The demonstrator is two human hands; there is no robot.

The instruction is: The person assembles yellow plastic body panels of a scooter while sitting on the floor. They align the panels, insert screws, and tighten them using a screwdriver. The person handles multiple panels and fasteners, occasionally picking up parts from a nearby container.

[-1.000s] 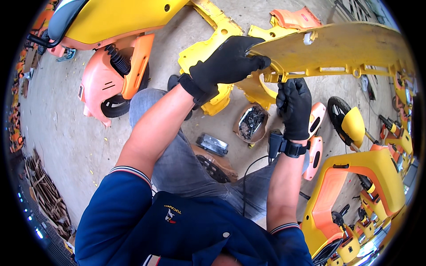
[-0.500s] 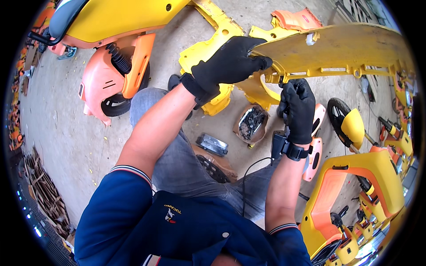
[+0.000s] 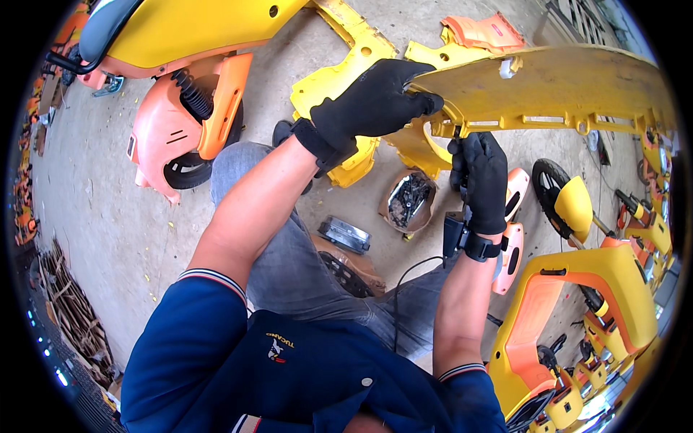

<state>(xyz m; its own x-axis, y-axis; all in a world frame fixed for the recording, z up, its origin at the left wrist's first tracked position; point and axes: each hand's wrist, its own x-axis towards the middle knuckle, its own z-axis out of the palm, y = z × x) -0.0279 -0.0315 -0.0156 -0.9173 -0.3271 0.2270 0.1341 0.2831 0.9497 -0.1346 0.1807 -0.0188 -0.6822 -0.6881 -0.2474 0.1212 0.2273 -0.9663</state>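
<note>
My left hand [image 3: 375, 101], in a black glove, pinches the near-left end of a long curved yellow plastic panel [image 3: 563, 83]. The panel reaches away to the right, with slots and tabs along its lower edge and a small whitish piece on its face. Just below that edge is my right hand [image 3: 482, 169], also gloved, its fingers curled closed. A small dark bit shows between its fingertips and the panel edge; what it is I cannot make out. A black box-shaped device [image 3: 453, 232] with a cable sits by my right wrist.
A bag of small dark metal parts [image 3: 410, 202] and a clear-covered lamp-like part [image 3: 345, 235] lie below my hands. Yellow body panels [image 3: 354, 68] lie beyond. An orange-and-yellow scooter [image 3: 162, 137] stands left; a yellow-and-orange frame-shaped body part [image 3: 577, 267] is at the right.
The panel's far right end has dipped slightly. My right hand has moved slightly down, still close under the edge; my left hand keeps its hold in nearly the same place.
</note>
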